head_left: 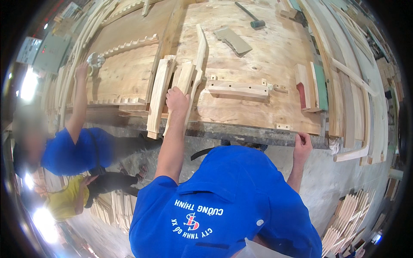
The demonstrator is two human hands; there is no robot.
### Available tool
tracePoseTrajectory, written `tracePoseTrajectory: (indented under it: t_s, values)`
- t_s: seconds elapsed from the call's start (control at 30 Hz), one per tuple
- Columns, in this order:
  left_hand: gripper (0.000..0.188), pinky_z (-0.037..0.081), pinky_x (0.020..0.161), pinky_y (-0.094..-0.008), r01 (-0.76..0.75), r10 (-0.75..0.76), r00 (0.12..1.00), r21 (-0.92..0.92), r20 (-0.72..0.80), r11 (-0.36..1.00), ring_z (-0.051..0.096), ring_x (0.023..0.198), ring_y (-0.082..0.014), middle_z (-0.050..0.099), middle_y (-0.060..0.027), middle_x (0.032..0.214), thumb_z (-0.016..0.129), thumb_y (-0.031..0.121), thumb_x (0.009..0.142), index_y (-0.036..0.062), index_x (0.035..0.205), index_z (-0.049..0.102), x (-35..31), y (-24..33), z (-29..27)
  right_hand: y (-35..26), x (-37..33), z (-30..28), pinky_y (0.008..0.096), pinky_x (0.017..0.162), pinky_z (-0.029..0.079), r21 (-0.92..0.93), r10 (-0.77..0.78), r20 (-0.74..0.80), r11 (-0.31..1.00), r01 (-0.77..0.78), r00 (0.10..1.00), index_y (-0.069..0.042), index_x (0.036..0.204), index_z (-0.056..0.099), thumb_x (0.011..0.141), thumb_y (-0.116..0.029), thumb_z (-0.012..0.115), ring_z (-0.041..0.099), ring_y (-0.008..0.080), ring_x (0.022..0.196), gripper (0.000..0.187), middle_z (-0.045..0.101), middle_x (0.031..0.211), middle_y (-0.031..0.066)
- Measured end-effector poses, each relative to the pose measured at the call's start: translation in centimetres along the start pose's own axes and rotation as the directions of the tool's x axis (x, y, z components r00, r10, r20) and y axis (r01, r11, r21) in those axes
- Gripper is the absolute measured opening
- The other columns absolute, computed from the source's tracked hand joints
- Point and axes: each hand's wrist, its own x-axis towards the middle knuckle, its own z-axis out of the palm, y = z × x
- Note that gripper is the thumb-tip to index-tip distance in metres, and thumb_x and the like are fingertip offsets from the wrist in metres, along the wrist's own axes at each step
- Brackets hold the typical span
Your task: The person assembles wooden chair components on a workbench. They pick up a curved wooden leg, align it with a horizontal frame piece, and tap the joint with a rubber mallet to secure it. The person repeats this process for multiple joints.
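Observation:
My left hand is closed round a pale wooden piece at the front edge of the workbench. On its left lies a thicker wooden bar that sticks out past the edge. A curved wooden slat lies along its right side. My right hand hangs by the bench's front edge at the right, its fingers curled in, and nothing shows in them. Between the hands, further in on the bench, is a wooden block with dark holes, with small drilled pieces around it.
A mallet and a brown flat piece lie further back. A wooden jig with red and green parts stands at the right, beside long boards. At the left, a co-worker in blue reaches over the bench; another wears yellow.

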Motion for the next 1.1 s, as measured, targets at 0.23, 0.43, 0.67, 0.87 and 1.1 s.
tracePoseTrajectory:
  t_s: [0.23, 0.43, 0.67, 0.87, 1.1]
  values:
    - [0.025, 0.061, 0.089, -0.0500, -0.404, 0.477, 0.853, -0.311, 0.213, 0.861, 0.075, 0.101, -0.0377, 0.074, -0.0178, 0.105, 0.071, 0.006, 0.089, 0.0055, 0.114, 0.067, -3.6, 8.3, -7.7, -7.2, 0.7, 0.5, 0.0325, 0.091, 0.056, -0.019, -0.177, 0.019, 0.984, 0.177, 0.984, 0.000, 0.120, 0.071, 0.097, -0.003, 0.075, 0.070, 0.0193, 0.103, 0.023, 0.073, 0.111, 0.0106]
    - [0.021, 0.061, 0.089, -0.0473, -0.834, 0.811, 0.370, -0.223, 0.454, 0.505, 0.077, 0.101, -0.0331, 0.080, -0.0131, 0.099, 0.077, 0.010, 0.084, 0.0099, 0.105, 0.078, -9.0, 19.8, -12.8, -16.6, 2.1, 6.9, 0.0503, 0.105, 0.051, -0.242, -0.590, 0.454, 0.639, 0.730, 0.667, -0.005, 0.142, 0.062, 0.084, -0.008, 0.080, 0.063, 0.0405, 0.125, 0.061, 0.067, 0.133, 0.0201]
    - [0.025, 0.057, 0.099, -0.0478, -0.885, 0.904, 0.405, -0.306, -0.136, 0.350, 0.072, 0.115, -0.0327, 0.076, -0.0130, 0.115, 0.074, 0.008, 0.089, 0.0069, 0.114, 0.073, -8.9, 20.0, -10.4, -12.7, 7.0, 12.0, 0.0489, 0.093, 0.056, -0.222, -0.364, 0.598, 0.780, 0.584, 0.714, -0.008, 0.146, 0.060, 0.087, -0.013, 0.079, 0.070, 0.0408, 0.107, 0.062, 0.073, 0.118, 0.0215]
    - [0.034, 0.055, 0.097, -0.0466, -0.644, 0.547, 0.746, -0.624, -0.380, 0.444, 0.070, 0.111, -0.0358, 0.073, -0.0166, 0.116, 0.078, 0.005, 0.089, 0.0063, 0.123, 0.072, -7.8, 11.2, -10.5, -11.7, 15.2, 15.4, 0.0475, 0.090, 0.058, -0.209, -0.296, 0.615, 0.833, 0.512, 0.731, -0.014, 0.139, 0.071, 0.094, -0.035, 0.077, 0.074, 0.0393, 0.102, 0.050, 0.078, 0.110, 0.0205]
    - [0.037, 0.055, 0.098, -0.0462, -0.219, 0.207, 0.975, -0.513, -0.081, 0.830, 0.068, 0.112, -0.0401, 0.070, -0.0188, 0.116, 0.077, 0.014, 0.092, 0.0035, 0.126, 0.068, -11.9, -2.8, -4.8, -10.7, 24.6, 21.0, 0.0451, 0.083, 0.060, -0.302, -0.122, 0.788, 0.778, 0.551, 0.604, -0.017, 0.125, 0.080, 0.095, -0.054, 0.071, 0.078, 0.0345, 0.093, 0.049, 0.080, 0.099, 0.0183]
